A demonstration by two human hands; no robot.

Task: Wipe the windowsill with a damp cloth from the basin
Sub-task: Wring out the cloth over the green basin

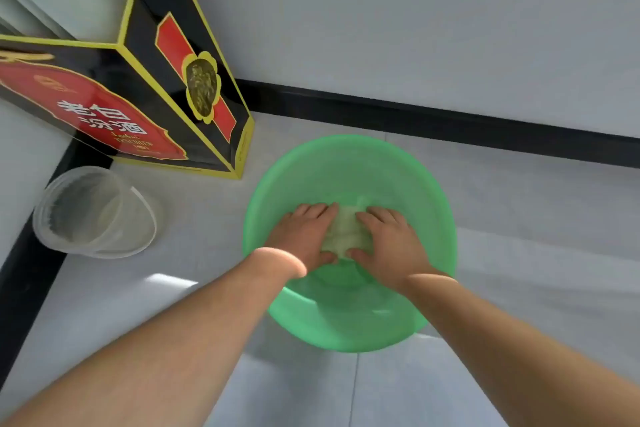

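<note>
Item: green basin (pixel 429 191), lower centre of the frame, on a pale tiled floor (pixel 519 218).
Contents: pale cloth (pixel 344 229), bunched at the basin's bottom; water level hard to make out.
Left hand (pixel 304 236): grip closed over the cloth's left side.
Right hand (pixel 388 239): grip closed over its right side.
Nearby: clear plastic tub (pixel 93 211), middle left; black-and-red carton (pixel 145 90), upper left.
Progress: early, by judgement. Cloth still in the basin, not wrung or lifted; wiping all remains.
Not seen: windowsill, unless the ledge cut off at far left.
</note>
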